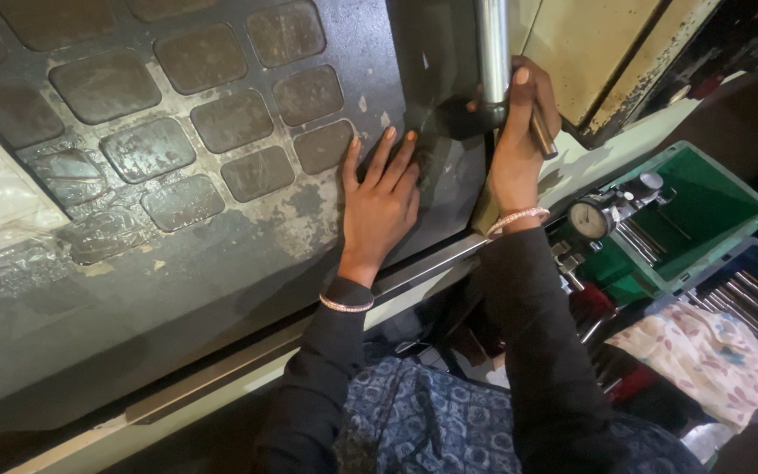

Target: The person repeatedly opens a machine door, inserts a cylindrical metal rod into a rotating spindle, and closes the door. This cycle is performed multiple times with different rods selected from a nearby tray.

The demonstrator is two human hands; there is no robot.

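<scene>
While the left hand [382,197] lies flat and released on the worn dark machine panel [177,263] at frame centre, apparently bracing, the right hand [519,140] at upper right grasps the polished steel handle bar [491,48] and a short metal rod [544,133].

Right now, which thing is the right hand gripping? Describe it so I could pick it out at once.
Start at the big dark machine door with its grid of worn square pads. At its right edge runs a shiny upright metal bar handle. The right hand wraps around its lower end; it is the only bright polished tube there, unlike the flat, dull panel under the left hand.
</scene>
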